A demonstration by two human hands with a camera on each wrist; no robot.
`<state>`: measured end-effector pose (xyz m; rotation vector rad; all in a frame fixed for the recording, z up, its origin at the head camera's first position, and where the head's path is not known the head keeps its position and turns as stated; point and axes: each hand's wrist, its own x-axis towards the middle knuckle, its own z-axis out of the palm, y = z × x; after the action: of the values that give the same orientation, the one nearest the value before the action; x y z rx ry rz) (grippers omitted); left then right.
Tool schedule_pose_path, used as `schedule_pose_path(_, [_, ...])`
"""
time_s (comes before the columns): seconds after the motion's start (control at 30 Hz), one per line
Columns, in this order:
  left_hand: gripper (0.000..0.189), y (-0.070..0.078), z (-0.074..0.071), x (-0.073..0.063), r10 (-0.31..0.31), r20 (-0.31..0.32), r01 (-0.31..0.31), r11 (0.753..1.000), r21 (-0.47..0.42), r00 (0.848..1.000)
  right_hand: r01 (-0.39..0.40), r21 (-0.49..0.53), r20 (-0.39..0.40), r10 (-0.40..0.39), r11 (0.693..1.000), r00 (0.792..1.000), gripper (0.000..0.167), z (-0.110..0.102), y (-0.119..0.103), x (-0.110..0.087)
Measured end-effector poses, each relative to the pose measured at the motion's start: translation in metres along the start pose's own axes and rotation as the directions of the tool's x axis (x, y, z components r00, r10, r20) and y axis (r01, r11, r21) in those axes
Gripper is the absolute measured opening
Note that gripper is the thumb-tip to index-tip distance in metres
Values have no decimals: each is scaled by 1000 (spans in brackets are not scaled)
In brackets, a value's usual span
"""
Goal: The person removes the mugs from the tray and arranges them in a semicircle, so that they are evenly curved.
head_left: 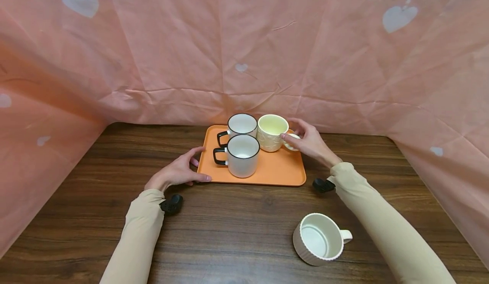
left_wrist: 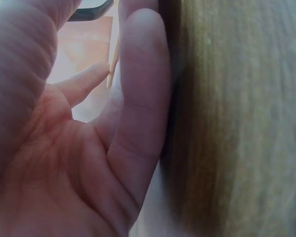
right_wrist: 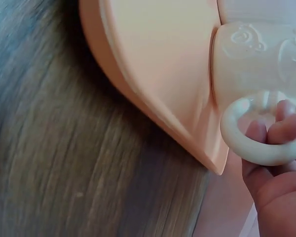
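Observation:
An orange tray [head_left: 279, 169] lies at the back of the table, bearing three mugs. Two are white with black rims and black handles turned left: a front mug [head_left: 243, 165] and a rear mug [head_left: 242, 124]. Right of the rear one stands a cream embossed mug [head_left: 267, 140]. My right hand [head_left: 311, 144] holds that mug by its ring handle [right_wrist: 259, 153], fingers through the loop. At the tray's front left corner, my left hand [head_left: 177, 171] touches the edge with spread thumb and fingers. In the left wrist view its fingers [left_wrist: 143, 84] look fairly straight.
A ribbed off-white mug [head_left: 302, 246] stands upright on the dark wooden table [head_left: 229, 233], near the right forearm, its handle pointing right. Pink cloth [head_left: 172, 63] with white hearts hangs behind the tray and along both sides.

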<state>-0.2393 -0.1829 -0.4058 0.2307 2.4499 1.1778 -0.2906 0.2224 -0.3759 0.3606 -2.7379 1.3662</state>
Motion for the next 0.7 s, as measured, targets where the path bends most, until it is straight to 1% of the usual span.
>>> schedule_pose_path(0.07, [104, 0, 0, 0, 2, -1, -2, 1000, 1, 1000, -10, -34, 11, 11, 999, 1000, 69, 1, -1, 1])
schedule_pose_path(0.13, [104, 0, 0, -1, 1, -4, -1, 1000, 1, 1000, -16, -37, 25, 17, 999, 1000, 73, 3, -2, 2])
schedule_pose_path(0.3, [105, -1, 0, 0, -1, -4, 1, 1000, 4, 1000, -17, -3, 38, 17, 1000, 999, 81, 8, -3, 3])
schedule_pose_path(0.5, [105, -1, 0, 0, -2, -6, 2, 1000, 4, 1000, -33, 55, 16, 32, 998, 999, 83, 10, -1, 4])
schedule_pose_path(0.7, [104, -2, 0, -1, 2, -8, -2, 1000, 3, 1000, -42, 41, -34, 44, 998, 998, 83, 10, 3, 2])
